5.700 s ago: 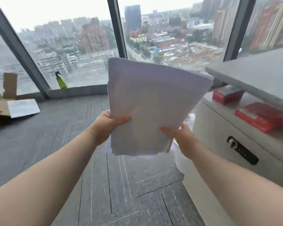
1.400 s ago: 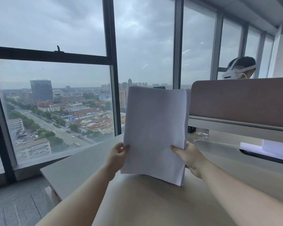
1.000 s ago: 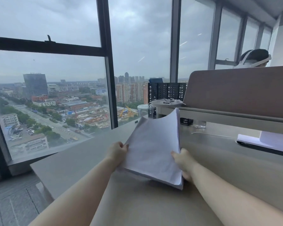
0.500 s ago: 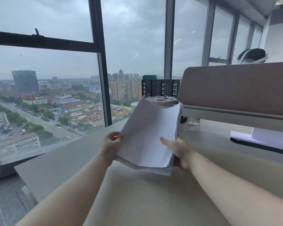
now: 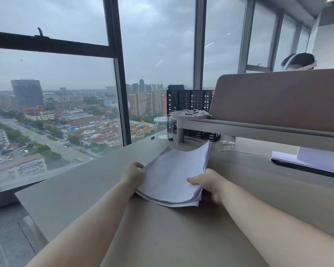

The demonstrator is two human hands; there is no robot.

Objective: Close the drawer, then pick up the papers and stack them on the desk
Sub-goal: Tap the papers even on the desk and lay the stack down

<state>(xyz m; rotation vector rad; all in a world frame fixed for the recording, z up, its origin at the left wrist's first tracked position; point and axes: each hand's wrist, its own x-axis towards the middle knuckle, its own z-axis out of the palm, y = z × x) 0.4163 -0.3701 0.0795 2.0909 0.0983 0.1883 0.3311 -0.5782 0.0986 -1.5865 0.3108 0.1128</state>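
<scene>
A stack of white papers (image 5: 172, 174) lies low over the grey desk (image 5: 81, 185), its near edge on the desktop and its far edge curling up. My left hand (image 5: 133, 173) pinches the stack's left edge. My right hand (image 5: 208, 183) grips its right edge, thumb on top and fingers underneath. The drawer is out of view.
At the desk's back stand a brown partition (image 5: 278, 101) with a shelf, a clear plastic cup (image 5: 163, 126), a black mesh organiser (image 5: 189, 101) and a glass (image 5: 228, 140). A white sheet on a dark flat object (image 5: 307, 162) lies to the right. A person's head shows behind the partition.
I carried the papers from above the floor up to the desk. In the last second the stack tilted from upright to nearly flat and came down onto the desktop.
</scene>
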